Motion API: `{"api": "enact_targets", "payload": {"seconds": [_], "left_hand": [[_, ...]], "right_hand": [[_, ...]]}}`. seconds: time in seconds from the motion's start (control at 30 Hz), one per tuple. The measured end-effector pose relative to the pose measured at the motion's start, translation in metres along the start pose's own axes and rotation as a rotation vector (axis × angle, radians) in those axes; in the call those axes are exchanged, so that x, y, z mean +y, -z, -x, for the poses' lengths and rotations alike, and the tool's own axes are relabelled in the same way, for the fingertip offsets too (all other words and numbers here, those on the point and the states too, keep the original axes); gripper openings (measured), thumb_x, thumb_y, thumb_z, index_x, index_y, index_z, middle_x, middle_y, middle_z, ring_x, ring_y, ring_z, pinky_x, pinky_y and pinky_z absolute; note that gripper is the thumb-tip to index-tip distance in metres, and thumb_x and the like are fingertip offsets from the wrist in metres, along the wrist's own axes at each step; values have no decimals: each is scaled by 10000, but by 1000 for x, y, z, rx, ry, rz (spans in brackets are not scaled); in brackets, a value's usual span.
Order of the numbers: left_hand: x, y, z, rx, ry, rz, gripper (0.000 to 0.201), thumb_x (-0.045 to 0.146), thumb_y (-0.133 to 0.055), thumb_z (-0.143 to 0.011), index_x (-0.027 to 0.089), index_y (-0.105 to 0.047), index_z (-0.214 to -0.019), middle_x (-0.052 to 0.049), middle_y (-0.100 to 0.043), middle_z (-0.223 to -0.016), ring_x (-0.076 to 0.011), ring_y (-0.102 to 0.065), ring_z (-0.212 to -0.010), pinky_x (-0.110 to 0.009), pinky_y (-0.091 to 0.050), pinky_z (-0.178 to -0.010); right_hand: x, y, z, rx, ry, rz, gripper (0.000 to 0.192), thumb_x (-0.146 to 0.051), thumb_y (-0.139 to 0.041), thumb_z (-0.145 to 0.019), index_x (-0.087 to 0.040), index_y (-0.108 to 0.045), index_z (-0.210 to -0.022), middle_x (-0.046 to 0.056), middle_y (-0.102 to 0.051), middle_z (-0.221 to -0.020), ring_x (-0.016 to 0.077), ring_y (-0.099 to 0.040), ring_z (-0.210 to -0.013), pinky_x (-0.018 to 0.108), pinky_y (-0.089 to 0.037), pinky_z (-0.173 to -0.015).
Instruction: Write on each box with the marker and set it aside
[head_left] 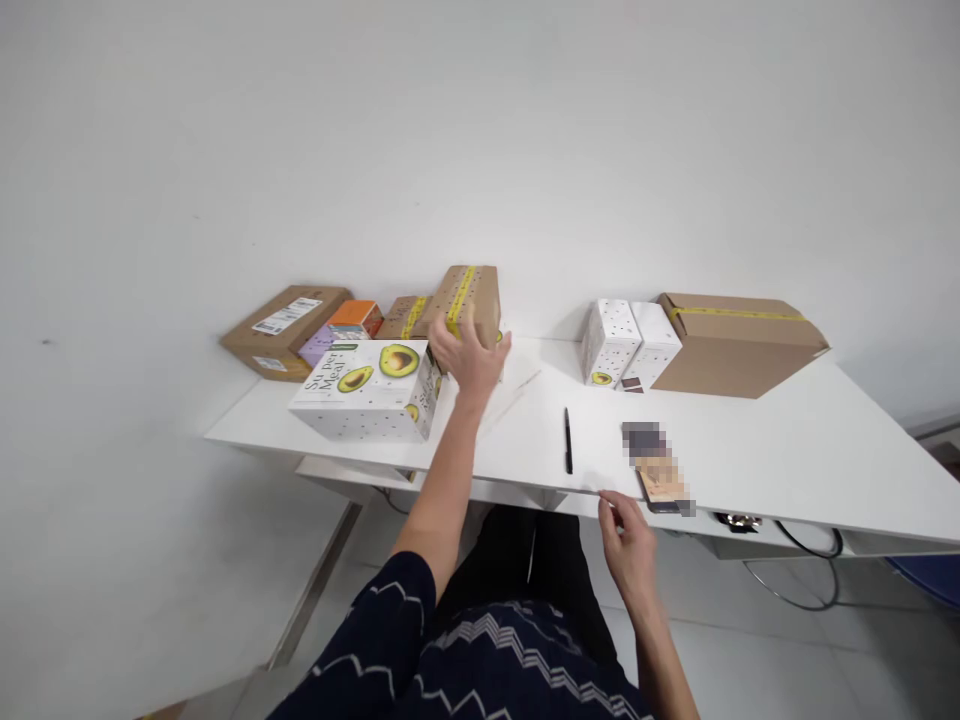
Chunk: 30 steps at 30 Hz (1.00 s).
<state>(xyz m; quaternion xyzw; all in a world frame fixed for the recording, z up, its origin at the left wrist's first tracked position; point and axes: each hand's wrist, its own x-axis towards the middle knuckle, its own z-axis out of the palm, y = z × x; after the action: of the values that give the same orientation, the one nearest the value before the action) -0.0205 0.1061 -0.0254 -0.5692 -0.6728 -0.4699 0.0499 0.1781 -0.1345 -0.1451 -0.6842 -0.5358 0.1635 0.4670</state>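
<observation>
My left hand (470, 362) spans the near end of a brown cardboard box (480, 290) with yellow tape, its fingers on the left and its thumb by the right edge. Just left of that hand lies a white box printed with avocados (367, 385). My right hand (628, 545) hangs at the table's front edge, fingers loosely bent and apart, with nothing visible in them. Nearest to it are a black pen (568, 440) and a flat, partly blurred item (660, 475) on the white table (525, 440).
At the back left sit a labelled carton (289, 325), an orange box (356, 316), a purple box (316, 345) and another taped brown box (403, 318). Two white boxes (611, 335) stand beside a large carton (742, 345) on the right. Cables (814, 545) hang below the tabletop.
</observation>
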Motion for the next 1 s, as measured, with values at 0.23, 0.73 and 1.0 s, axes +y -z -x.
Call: {"api": "enact_targets", "payload": {"seconds": [0.23, 0.73, 1.0], "left_hand": [[-13, 7, -42, -137, 72, -129, 730, 516, -698, -672, 224, -506, -1313, -188, -278, -1438, -439, -311, -1279, -593, -277, -1025], [-39, 83, 64, -198, -248, 429, 461, 372, -702, -702, 238, -592, -1130, -74, -444, -1199, -248, -492, -1170, -416, -426, -1023], [-74, 55, 90, -384, -461, 497, 574, 356, -718, -709, 230, -510, -1229, -107, -339, -1296, -294, -368, -1294, -487, -352, -1086]], "right_hand": [[-18, -30, -37, -80, 70, 166, 351, -368, -400, -932, -152, -629, -1088, 117, -613, -1045, 141, -579, -659, 297, -489, -688], [-20, -39, -80, -306, -236, 785, 469, -161, -378, -918, -169, -428, -1384, 148, -584, -1036, 237, -622, -908, 296, -431, -703], [-1, -29, -86, -193, -279, 809, 435, -206, -389, -921, -177, -481, -1345, 145, -579, -1062, 245, -618, -916, 311, -420, -720]]}}
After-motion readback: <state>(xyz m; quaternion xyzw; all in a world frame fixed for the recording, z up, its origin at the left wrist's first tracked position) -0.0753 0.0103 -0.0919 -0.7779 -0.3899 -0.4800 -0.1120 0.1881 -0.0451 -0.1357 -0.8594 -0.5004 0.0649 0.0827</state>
